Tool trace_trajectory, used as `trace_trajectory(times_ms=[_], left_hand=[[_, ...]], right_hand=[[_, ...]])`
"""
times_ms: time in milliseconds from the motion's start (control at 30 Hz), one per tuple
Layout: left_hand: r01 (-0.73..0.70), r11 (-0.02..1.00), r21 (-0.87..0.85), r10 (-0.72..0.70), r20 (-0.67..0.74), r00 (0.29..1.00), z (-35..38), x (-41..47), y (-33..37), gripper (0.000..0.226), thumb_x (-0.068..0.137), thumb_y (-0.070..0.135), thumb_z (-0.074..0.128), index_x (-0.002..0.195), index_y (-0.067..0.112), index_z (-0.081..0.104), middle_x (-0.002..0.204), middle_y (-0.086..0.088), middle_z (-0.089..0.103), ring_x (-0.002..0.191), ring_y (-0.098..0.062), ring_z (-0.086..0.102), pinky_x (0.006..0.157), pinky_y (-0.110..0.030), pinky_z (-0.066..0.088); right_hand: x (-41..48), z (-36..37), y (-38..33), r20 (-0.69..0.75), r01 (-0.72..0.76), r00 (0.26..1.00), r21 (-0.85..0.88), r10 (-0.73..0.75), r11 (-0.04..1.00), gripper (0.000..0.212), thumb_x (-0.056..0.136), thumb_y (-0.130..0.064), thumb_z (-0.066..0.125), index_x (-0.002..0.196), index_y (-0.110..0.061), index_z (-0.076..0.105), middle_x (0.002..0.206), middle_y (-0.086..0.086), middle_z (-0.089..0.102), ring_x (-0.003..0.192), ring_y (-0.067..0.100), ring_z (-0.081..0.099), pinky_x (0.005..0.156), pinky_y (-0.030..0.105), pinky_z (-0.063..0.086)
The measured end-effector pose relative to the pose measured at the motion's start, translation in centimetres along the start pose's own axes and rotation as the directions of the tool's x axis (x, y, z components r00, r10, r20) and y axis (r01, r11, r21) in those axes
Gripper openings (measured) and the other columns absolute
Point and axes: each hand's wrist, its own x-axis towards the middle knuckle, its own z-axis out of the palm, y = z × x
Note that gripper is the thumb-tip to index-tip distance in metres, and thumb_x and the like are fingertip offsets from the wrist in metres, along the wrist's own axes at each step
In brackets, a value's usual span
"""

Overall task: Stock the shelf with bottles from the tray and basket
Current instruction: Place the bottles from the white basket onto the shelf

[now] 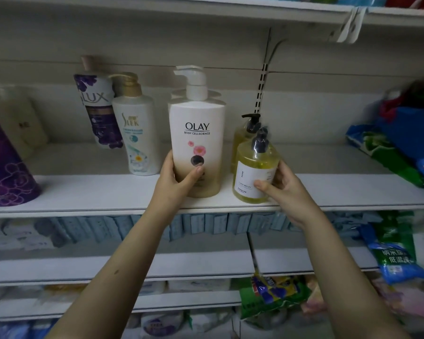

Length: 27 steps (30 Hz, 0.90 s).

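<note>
A tall white Olay pump bottle (pixel 197 133) stands near the front edge of the white shelf (pixel 108 192). My left hand (pixel 179 179) grips its lower part, thumb across the front. Right beside it a clear yellow bottle with a black pump (pixel 255 167) sits on the shelf, slightly tilted; my right hand (pixel 279 184) holds its lower right side, thumb on the white label. A second yellow pump bottle (pixel 242 133) stands behind it, and another white bottle stands behind the Olay one. The tray and basket are out of view.
Left on the same shelf stand a white Sleek bottle (pixel 138 135), a purple Lux bottle (pixel 98 106) and a large purple bottle (pixel 5 167). Blue and green packages (pixel 402 148) pile up at the right end. Lower shelves hold boxes and bags.
</note>
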Motion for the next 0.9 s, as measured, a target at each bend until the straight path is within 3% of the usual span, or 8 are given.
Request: trace_trajectory(times_ms=[133,267,433,633,767,900], left_hand=[[-0.004,1.0,-0.003,0.004,0.005,1.0,0.0,0.0,0.0,0.048,0.089,0.019,0.068,0.132,0.027,0.048,0.121,0.012,0.064,0.105,0.002,0.062,0.079,-0.013,0.05],[0.005,1.0,-0.003,-0.005,0.002,1.0,-0.1,0.0,-0.2,0.051,0.089,0.021,0.068,0.134,0.027,0.047,0.121,0.014,0.064,0.105,0.003,0.062,0.08,-0.012,0.05],[0.009,1.0,0.011,-0.009,-0.001,1.0,0.0,0.0,-0.2,0.047,0.089,0.022,0.068,0.13,0.033,0.048,0.118,0.017,0.064,0.102,0.006,0.062,0.079,-0.012,0.05],[0.024,0.999,0.024,-0.024,-0.007,1.0,0.1,-0.1,0.0,0.046,0.089,0.022,0.068,0.129,0.032,0.048,0.113,0.019,0.066,0.101,0.005,0.062,0.078,-0.012,0.05],[0.033,0.998,0.051,-0.032,-0.022,0.999,0.2,-0.4,0.2,0.045,0.088,0.029,0.069,0.129,0.029,0.05,0.114,0.017,0.066,0.102,0.004,0.063,0.079,-0.014,0.051],[0.052,0.993,0.105,-0.048,-0.035,0.998,0.1,-0.8,0.3,0.046,0.087,0.037,0.07,0.128,0.029,0.051,0.115,0.014,0.066,0.104,0.0,0.063,0.089,-0.026,0.054]], right_hand=[[1.7,-0.3,0.1,0.047,-0.01,0.999,-0.017,0.011,1.0,0.081,0.077,-0.026,0.072,0.148,-0.03,0.034,0.133,-0.014,0.058,0.12,0.0,0.056,0.098,0.022,0.048],[2.6,-0.5,0.5,0.072,-0.019,0.997,-0.001,0.019,1.0,0.074,0.087,-0.013,0.066,0.149,-0.03,0.03,0.134,-0.014,0.056,0.12,-0.001,0.056,0.096,0.017,0.048],[2.6,-0.6,0.9,0.072,-0.04,0.997,-0.015,0.041,0.999,0.081,0.084,-0.02,0.068,0.151,-0.032,0.025,0.138,-0.015,0.053,0.123,-0.001,0.053,0.101,0.021,0.044],[2.6,-0.7,0.6,0.067,-0.069,0.995,0.011,0.068,0.998,0.078,0.088,-0.012,0.065,0.152,-0.028,0.023,0.135,-0.015,0.052,0.12,-0.003,0.052,0.099,0.021,0.044],[2.4,-1.0,0.2,0.092,-0.098,0.991,-0.001,0.098,0.995,0.085,0.081,-0.019,0.069,0.152,-0.025,0.023,0.139,-0.009,0.052,0.123,0.003,0.053,0.105,0.029,0.044],[1.9,-1.3,-0.5,0.13,-0.116,0.985,-0.016,0.117,0.993,0.089,0.077,-0.023,0.071,0.152,-0.026,0.024,0.141,-0.005,0.052,0.127,0.008,0.051,0.11,0.036,0.04]])
